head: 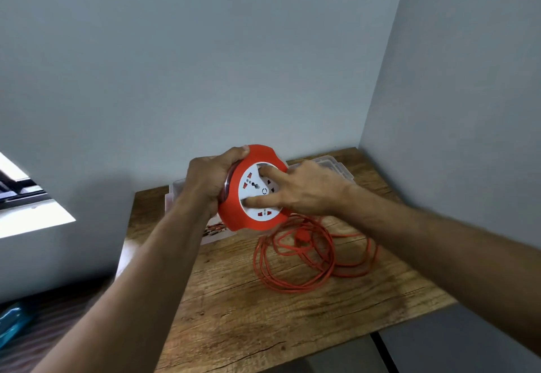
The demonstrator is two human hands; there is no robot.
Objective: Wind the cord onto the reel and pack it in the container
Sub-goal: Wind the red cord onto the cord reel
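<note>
I hold an orange reel (234, 214) with a white socket face above the wooden table (234, 299). My left hand (209, 179) grips its left rim from behind. Spread on the white face lie the fingers of my right hand (304, 188), thumb and forefinger pressing it. An orange cord (307, 258) runs down from the reel and lies in loose loops on the table, with its plug (303, 236) among them. A clear plastic container (336, 167) stands at the table's back right, partly hidden by my right hand.
A printed cardboard box (215, 230) lies under the reel at the table's left. Another clear plastic piece (178, 189) shows behind my left hand. Walls close the table at back and right. A blue object (11, 323) lies on the floor at the left.
</note>
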